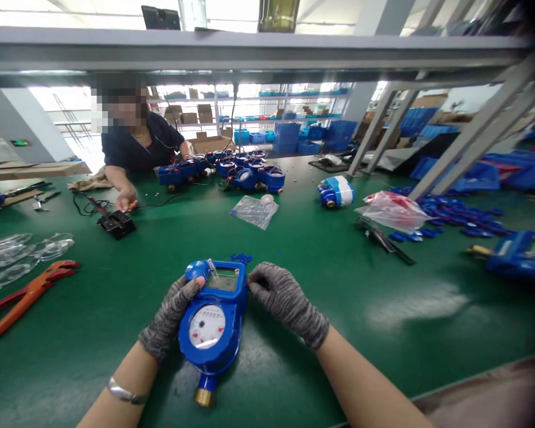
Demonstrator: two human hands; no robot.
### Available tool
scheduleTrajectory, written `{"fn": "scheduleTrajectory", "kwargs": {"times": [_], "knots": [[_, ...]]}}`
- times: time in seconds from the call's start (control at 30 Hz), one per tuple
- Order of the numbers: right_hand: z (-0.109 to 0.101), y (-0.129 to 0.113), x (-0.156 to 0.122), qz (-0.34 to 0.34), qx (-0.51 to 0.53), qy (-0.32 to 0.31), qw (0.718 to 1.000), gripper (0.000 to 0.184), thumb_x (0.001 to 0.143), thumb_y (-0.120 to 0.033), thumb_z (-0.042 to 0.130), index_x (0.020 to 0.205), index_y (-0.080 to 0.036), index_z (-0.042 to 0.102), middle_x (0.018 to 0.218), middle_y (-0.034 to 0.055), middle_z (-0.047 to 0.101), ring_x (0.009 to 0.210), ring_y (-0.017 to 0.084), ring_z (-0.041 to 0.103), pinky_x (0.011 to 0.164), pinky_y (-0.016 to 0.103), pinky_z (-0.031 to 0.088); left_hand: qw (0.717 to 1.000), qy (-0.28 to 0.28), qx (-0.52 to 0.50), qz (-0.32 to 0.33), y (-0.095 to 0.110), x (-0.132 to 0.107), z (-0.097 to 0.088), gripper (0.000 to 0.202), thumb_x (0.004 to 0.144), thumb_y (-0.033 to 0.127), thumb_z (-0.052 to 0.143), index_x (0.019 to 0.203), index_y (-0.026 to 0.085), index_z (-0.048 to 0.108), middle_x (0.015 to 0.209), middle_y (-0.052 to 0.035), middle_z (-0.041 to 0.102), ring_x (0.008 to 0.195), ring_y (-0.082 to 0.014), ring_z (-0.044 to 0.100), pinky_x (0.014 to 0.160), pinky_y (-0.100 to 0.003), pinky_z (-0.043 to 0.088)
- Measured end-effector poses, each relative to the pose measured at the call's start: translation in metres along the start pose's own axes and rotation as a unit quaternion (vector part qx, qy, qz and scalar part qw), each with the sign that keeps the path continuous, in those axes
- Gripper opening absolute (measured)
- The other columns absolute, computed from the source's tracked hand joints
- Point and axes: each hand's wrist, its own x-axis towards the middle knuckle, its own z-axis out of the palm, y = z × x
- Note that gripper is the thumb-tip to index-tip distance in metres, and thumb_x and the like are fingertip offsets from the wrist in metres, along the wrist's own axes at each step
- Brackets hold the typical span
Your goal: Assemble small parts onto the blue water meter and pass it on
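Note:
A blue water meter [214, 324] lies on the green table in front of me, its round white dial and grey display facing up and its brass threaded end towards me. My left hand [172, 315], in a grey glove, is closed around the meter's left side, with the thumb by a round blue cap [197, 270]. A small clear piece [213, 270] stands by the display. At the display's right edge, my right hand [285, 297], also gloved, has its fingers pinched together; whatever they hold is hidden. Small blue bits [241, 258] lie just beyond the meter.
Orange-handled pliers [31, 297] and clear plastic rings [22, 255] lie left. Across the table, a co-worker [140, 139] reaches to a black device [116, 224]. Several meters [245, 175] stand at the back; another meter [521, 255] and blue caps [459, 214] are right.

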Motion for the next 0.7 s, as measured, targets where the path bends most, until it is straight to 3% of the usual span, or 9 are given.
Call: {"fn": "scheduleTrajectory", "kwargs": {"times": [0.23, 0.33, 0.43, 0.5, 0.6, 0.7], "knots": [[-0.012, -0.002, -0.017, -0.092, -0.109, -0.043, 0.989, 0.019, 0.091, -0.023, 0.051, 0.1, -0.018, 0.067, 0.097, 0.0069, 0.06, 0.087, 0.017, 0.052, 0.08, 0.029, 0.043, 1.0, -0.012, 0.012, 0.023, -0.002, -0.002, 0.006, 0.059, 0.081, 0.034, 0.07, 0.134, 0.018, 0.051, 0.117, -0.0144, 0.065, 0.097, -0.0287, 0.067, 0.088, -0.042, 0.055], [-0.017, 0.002, -0.02, -0.102, -0.106, -0.067, 0.987, 0.023, 0.092, -0.027, 0.048, 0.105, -0.021, 0.066, 0.1, 0.006, 0.06, 0.091, 0.018, 0.052, 0.084, 0.031, 0.043, 0.999, -0.013, 0.016, 0.027, 0.0, -0.004, 0.008, 0.057, 0.08, 0.034, 0.07, 0.132, 0.017, 0.052, 0.117, -0.0145, 0.065, 0.097, -0.0291, 0.067, 0.088, -0.042, 0.055], [-0.014, 0.011, -0.014, -0.027, 0.016, -0.062, 0.998, 0.022, 0.092, -0.033, 0.05, 0.096, -0.017, 0.065, 0.094, 0.0045, 0.061, 0.086, 0.015, 0.054, 0.081, 0.029, 0.044, 0.999, -0.009, 0.023, 0.027, 0.002, -0.005, 0.009, 0.051, 0.081, 0.033, 0.07, 0.127, 0.015, 0.056, 0.114, -0.0139, 0.066, 0.098, -0.029, 0.067, 0.089, -0.041, 0.055], [-0.007, 0.017, -0.008, 0.053, 0.139, -0.069, 0.986, 0.025, 0.09, -0.038, 0.052, 0.091, -0.014, 0.061, 0.089, 0.0043, 0.061, 0.081, 0.013, 0.055, 0.073, 0.026, 0.046, 0.999, -0.004, 0.018, 0.027, 0.002, -0.005, 0.008, 0.05, 0.081, 0.033, 0.069, 0.126, 0.015, 0.057, 0.113, -0.0133, 0.067, 0.099, -0.0284, 0.067, 0.088, -0.039, 0.056], [0.005, 0.02, 0.0, 0.156, 0.324, -0.129, 0.924, 0.038, 0.085, -0.048, 0.056, 0.1, -0.013, 0.056, 0.083, 0.0047, 0.061, 0.07, 0.012, 0.057, 0.06, 0.023, 0.046, 1.0, 0.006, 0.012, 0.027, 0.001, -0.004, 0.006, 0.05, 0.082, 0.033, 0.068, 0.128, 0.016, 0.056, 0.113, -0.0122, 0.067, 0.098, -0.027, 0.067, 0.086, -0.037, 0.057], [0.01, 0.014, 0.002, 0.197, 0.424, -0.156, 0.87, 0.05, 0.08, -0.054, 0.06, 0.107, -0.013, 0.053, 0.073, 0.0029, 0.059, 0.059, 0.012, 0.056, 0.051, 0.021, 0.044, 1.0, 0.008, 0.017, 0.025, 0.001, -0.003, 0.005, 0.053, 0.081, 0.035, 0.069, 0.129, 0.016, 0.056, 0.115, -0.013, 0.066, 0.098, -0.0274, 0.067, 0.087, -0.037, 0.057]]}}
